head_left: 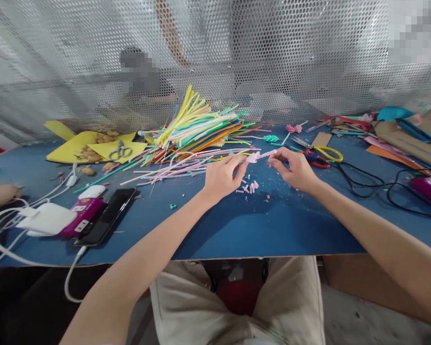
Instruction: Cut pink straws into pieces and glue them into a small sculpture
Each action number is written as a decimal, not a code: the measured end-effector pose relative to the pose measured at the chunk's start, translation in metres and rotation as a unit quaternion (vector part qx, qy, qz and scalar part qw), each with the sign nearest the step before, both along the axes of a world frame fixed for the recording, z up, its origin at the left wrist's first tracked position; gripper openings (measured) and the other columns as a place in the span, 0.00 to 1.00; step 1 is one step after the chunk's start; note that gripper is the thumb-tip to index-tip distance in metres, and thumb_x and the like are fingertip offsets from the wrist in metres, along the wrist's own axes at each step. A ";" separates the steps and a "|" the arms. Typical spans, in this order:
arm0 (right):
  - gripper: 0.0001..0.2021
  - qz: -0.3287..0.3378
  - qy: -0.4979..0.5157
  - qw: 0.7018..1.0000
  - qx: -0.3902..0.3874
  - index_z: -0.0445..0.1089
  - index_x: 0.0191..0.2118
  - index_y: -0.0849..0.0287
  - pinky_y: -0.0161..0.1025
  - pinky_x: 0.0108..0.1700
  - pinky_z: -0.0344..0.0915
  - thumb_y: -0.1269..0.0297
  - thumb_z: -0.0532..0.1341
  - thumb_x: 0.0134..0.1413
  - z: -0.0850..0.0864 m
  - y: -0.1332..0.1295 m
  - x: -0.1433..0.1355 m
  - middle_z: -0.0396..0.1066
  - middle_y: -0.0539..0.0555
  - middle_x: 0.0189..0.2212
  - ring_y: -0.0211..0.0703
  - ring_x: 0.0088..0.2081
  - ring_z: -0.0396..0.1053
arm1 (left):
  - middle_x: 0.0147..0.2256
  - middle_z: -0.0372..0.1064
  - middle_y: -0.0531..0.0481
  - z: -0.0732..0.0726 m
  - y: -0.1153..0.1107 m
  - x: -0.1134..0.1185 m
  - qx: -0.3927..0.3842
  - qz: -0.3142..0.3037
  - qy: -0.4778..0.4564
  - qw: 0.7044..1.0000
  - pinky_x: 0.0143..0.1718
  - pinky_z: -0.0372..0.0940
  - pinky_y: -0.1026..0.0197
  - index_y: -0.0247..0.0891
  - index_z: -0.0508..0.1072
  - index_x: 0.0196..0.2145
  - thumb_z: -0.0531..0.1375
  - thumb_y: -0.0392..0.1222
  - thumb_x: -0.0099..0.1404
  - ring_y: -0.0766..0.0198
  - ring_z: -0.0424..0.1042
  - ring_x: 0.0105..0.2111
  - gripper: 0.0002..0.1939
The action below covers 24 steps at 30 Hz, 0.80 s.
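Note:
Between my hands, above the blue table, is a pale pink pipe cleaner [265, 155] with a fluffy, bunched part near its left end. My left hand [223, 176] pinches that bunched part between thumb and fingers. At the other end, the fingertips of my right hand [290, 167] close on the thin stem. Short lilac clippings [250, 187] lie on the table just below. Behind my left hand, long lilac pipe cleaners [179, 165] are spread out. A teal bunched piece [271, 138] and a pink one [293, 128] lie farther back.
A big pile of coloured pipe cleaners [204, 127] lies at the back. Yellow-handled scissors [328, 153] and black cables [362, 179] are on the right. On the left are a phone [109, 215], a purple power strip [84, 215] and small grey scissors [120, 151]. Another person's hand [0, 196] rests far left.

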State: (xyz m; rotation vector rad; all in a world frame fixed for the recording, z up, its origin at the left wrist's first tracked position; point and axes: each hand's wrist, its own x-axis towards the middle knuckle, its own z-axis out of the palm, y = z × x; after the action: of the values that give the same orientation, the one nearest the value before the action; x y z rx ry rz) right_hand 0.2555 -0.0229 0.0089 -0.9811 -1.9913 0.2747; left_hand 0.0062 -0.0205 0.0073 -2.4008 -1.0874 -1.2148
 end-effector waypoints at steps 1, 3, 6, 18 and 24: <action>0.06 0.001 0.002 1.000 -0.002 0.69 0.38 0.56 0.40 0.34 0.64 0.62 0.59 0.66 0.000 -0.001 -0.001 0.73 0.51 0.30 0.40 0.30 0.69 | 0.41 0.80 0.48 0.000 0.000 0.000 0.000 -0.005 0.001 1.000 0.30 0.62 0.64 0.38 0.78 0.46 0.53 0.47 0.76 0.66 0.77 0.33 0.16; 0.06 0.005 0.003 1.000 -0.005 0.69 0.38 0.56 0.40 0.34 0.65 0.61 0.59 0.66 0.000 -0.002 -0.002 0.73 0.51 0.30 0.40 0.31 0.69 | 0.41 0.80 0.47 0.000 0.000 0.000 -0.002 -0.009 0.002 1.000 0.31 0.63 0.64 0.38 0.78 0.46 0.52 0.47 0.76 0.66 0.77 0.34 0.17; 0.06 0.007 0.006 1.000 -0.002 0.68 0.37 0.56 0.39 0.34 0.65 0.60 0.60 0.65 0.000 -0.004 -0.003 0.72 0.51 0.30 0.40 0.30 0.68 | 0.40 0.79 0.46 -0.001 -0.001 0.001 -0.008 -0.006 0.005 1.000 0.31 0.62 0.64 0.38 0.79 0.45 0.51 0.48 0.76 0.65 0.77 0.35 0.18; 0.07 0.010 0.074 0.995 0.059 0.75 0.43 0.54 0.41 0.35 0.67 0.61 0.66 0.60 0.003 -0.012 -0.016 0.75 0.51 0.35 0.39 0.31 0.67 | 0.36 0.77 0.48 0.000 -0.003 0.003 -0.042 -0.004 0.073 0.996 0.29 0.59 0.64 0.41 0.79 0.45 0.49 0.50 0.77 0.64 0.75 0.34 0.20; 0.06 0.001 0.060 0.997 0.051 0.76 0.38 0.53 0.44 0.35 0.68 0.58 0.64 0.62 0.005 -0.013 -0.017 0.77 0.53 0.35 0.43 0.32 0.69 | 0.37 0.77 0.48 -0.003 -0.002 0.002 -0.036 -0.016 0.073 0.997 0.29 0.61 0.64 0.41 0.79 0.45 0.50 0.49 0.77 0.65 0.75 0.34 0.19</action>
State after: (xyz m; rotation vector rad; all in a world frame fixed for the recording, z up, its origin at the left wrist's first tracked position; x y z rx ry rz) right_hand 0.2387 -0.0362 0.0143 -0.8787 -1.8788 0.2244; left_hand 0.0085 -0.0225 0.0046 -2.5248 -1.0710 -1.0072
